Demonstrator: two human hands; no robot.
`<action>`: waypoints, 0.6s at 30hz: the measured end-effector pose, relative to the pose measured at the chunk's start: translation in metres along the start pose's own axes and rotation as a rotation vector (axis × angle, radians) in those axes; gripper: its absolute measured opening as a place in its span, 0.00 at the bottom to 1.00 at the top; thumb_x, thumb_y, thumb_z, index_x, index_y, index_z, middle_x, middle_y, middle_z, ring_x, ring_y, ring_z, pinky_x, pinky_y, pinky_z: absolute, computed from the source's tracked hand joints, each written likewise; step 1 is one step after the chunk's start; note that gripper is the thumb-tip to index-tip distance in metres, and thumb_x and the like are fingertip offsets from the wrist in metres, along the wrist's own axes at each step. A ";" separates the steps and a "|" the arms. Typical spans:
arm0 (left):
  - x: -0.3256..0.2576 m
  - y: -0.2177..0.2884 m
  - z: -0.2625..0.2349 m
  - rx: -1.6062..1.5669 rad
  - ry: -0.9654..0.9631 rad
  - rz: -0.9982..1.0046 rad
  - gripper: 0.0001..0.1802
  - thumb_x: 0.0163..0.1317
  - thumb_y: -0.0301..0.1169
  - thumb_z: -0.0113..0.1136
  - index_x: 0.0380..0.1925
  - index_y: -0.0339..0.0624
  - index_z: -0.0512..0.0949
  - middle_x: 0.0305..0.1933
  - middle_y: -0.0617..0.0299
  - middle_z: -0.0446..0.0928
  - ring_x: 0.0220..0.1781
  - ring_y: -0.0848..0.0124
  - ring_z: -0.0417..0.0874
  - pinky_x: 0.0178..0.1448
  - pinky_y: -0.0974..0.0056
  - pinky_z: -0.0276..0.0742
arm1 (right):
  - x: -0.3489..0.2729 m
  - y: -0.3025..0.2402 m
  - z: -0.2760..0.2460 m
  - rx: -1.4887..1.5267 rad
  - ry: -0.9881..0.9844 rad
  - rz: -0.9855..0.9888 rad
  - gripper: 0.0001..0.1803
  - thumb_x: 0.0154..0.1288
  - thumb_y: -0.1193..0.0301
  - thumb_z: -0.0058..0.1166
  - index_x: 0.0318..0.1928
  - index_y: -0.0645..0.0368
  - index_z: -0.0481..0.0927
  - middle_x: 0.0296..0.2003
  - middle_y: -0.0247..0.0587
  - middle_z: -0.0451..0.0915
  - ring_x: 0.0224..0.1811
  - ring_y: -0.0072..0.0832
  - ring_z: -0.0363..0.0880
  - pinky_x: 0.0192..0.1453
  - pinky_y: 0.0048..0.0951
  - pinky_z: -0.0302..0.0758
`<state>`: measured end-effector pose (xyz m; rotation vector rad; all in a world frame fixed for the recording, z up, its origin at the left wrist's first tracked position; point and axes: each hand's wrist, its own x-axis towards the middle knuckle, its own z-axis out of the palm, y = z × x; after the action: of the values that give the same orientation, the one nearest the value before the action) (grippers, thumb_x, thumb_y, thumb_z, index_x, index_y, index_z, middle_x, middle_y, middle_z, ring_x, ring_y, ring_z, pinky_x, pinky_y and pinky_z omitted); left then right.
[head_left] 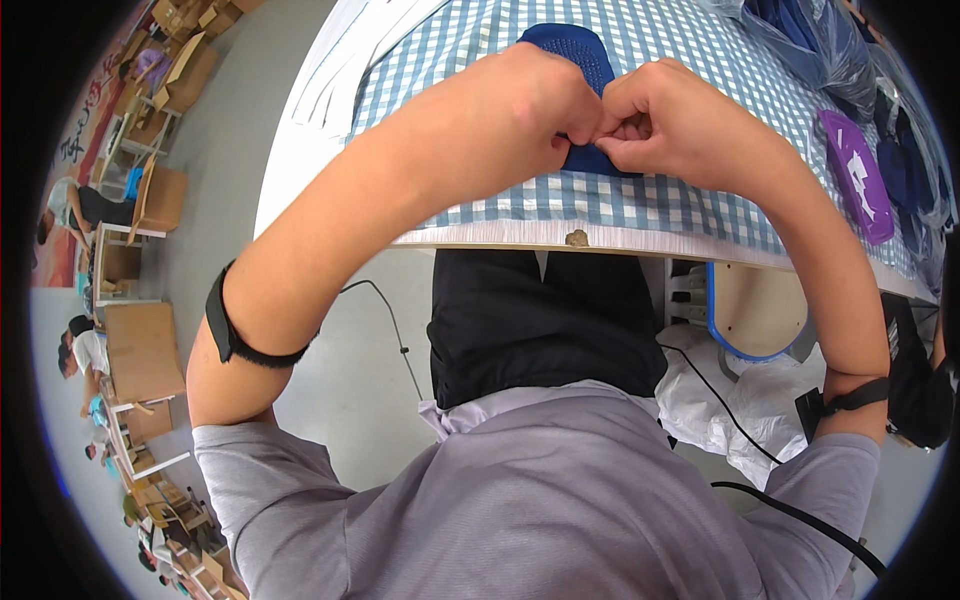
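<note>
A dark blue sock (572,45) with small raised dots lies flat on the checked tablecloth, its near end between my two hands. My left hand (535,105) is closed, thumb and fingers pinched at the sock's near part, and covers much of its left side. Just to the right, my right hand (665,120) is closed in a pinch as well, its fingertips meeting those of the left hand. The exact bit of fabric between the fingertips is hidden by the fingers.
White strips of material (345,70) lie at the table's far left. On the right are a purple flat package (856,178) and clear plastic bags with dark blue items (815,50). A blue-edged stool (755,310) stands under the table. Cardboard boxes (145,350) and people are farther left.
</note>
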<state>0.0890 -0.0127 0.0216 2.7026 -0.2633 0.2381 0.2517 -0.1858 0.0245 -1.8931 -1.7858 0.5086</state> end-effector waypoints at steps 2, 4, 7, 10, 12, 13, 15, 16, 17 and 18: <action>-0.007 0.007 0.006 0.080 0.092 0.101 0.10 0.56 0.18 0.73 0.40 0.35 0.90 0.40 0.53 0.88 0.39 0.51 0.90 0.46 0.54 0.88 | -0.002 0.002 0.001 0.000 0.017 -0.008 0.07 0.62 0.77 0.66 0.32 0.72 0.87 0.21 0.48 0.80 0.22 0.30 0.76 0.31 0.33 0.75; -0.012 0.015 0.009 0.105 0.075 0.084 0.10 0.56 0.20 0.73 0.40 0.35 0.89 0.40 0.54 0.87 0.40 0.51 0.90 0.46 0.53 0.88 | -0.003 0.003 0.000 -0.002 0.037 -0.013 0.07 0.62 0.77 0.66 0.33 0.71 0.87 0.21 0.48 0.81 0.22 0.30 0.77 0.32 0.33 0.75; -0.016 0.017 0.012 0.137 0.079 0.068 0.11 0.58 0.22 0.72 0.41 0.36 0.89 0.40 0.54 0.86 0.42 0.51 0.89 0.47 0.52 0.88 | -0.001 0.000 -0.003 -0.039 -0.054 0.049 0.05 0.62 0.79 0.67 0.37 0.70 0.89 0.26 0.40 0.82 0.28 0.23 0.77 0.35 0.29 0.76; -0.019 0.016 0.018 0.157 0.117 0.086 0.11 0.57 0.22 0.71 0.42 0.37 0.88 0.40 0.55 0.85 0.43 0.52 0.89 0.48 0.51 0.88 | -0.007 0.004 0.005 -0.016 0.000 0.020 0.05 0.62 0.79 0.68 0.38 0.68 0.89 0.26 0.40 0.82 0.28 0.26 0.79 0.35 0.30 0.78; -0.018 0.014 0.021 0.172 0.136 0.096 0.12 0.57 0.22 0.71 0.43 0.37 0.88 0.40 0.55 0.85 0.43 0.52 0.89 0.48 0.51 0.88 | -0.013 0.009 0.012 -0.068 0.159 -0.182 0.04 0.61 0.77 0.69 0.35 0.65 0.88 0.28 0.42 0.84 0.29 0.33 0.83 0.36 0.35 0.80; -0.017 0.013 0.022 0.161 0.133 0.099 0.12 0.56 0.22 0.71 0.42 0.37 0.87 0.40 0.55 0.85 0.43 0.52 0.88 0.48 0.51 0.88 | -0.016 0.011 0.014 -0.073 0.161 -0.184 0.04 0.61 0.77 0.69 0.35 0.65 0.88 0.28 0.42 0.84 0.29 0.33 0.83 0.36 0.35 0.80; -0.015 0.012 0.022 0.152 0.132 0.096 0.13 0.55 0.21 0.70 0.42 0.37 0.87 0.40 0.54 0.85 0.43 0.51 0.88 0.48 0.51 0.88 | -0.021 0.015 0.018 -0.322 0.330 -0.538 0.06 0.60 0.75 0.72 0.34 0.60 0.86 0.34 0.38 0.82 0.38 0.35 0.85 0.39 0.37 0.82; -0.014 0.010 0.022 0.148 0.124 0.103 0.13 0.54 0.22 0.70 0.41 0.37 0.87 0.39 0.54 0.85 0.43 0.50 0.88 0.48 0.50 0.88 | -0.023 0.014 0.016 -0.323 0.329 -0.543 0.06 0.60 0.75 0.72 0.34 0.60 0.86 0.34 0.38 0.82 0.38 0.35 0.85 0.39 0.37 0.82; -0.013 0.009 0.022 0.140 0.115 0.110 0.12 0.54 0.22 0.70 0.40 0.36 0.87 0.39 0.53 0.85 0.42 0.50 0.88 0.48 0.50 0.88 | -0.027 0.013 0.014 -0.409 0.294 -0.615 0.07 0.60 0.74 0.72 0.33 0.58 0.84 0.35 0.37 0.82 0.39 0.35 0.85 0.40 0.37 0.82; -0.012 0.009 0.022 0.139 0.117 0.109 0.12 0.54 0.22 0.70 0.40 0.36 0.87 0.39 0.53 0.85 0.42 0.50 0.88 0.48 0.50 0.88 | -0.029 0.012 0.013 -0.495 0.258 -0.686 0.08 0.59 0.73 0.72 0.33 0.56 0.83 0.36 0.36 0.81 0.41 0.35 0.85 0.41 0.38 0.83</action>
<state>0.0783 -0.0277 0.0029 2.8009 -0.3726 0.4605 0.2518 -0.2135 0.0054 -1.3732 -2.3378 -0.4346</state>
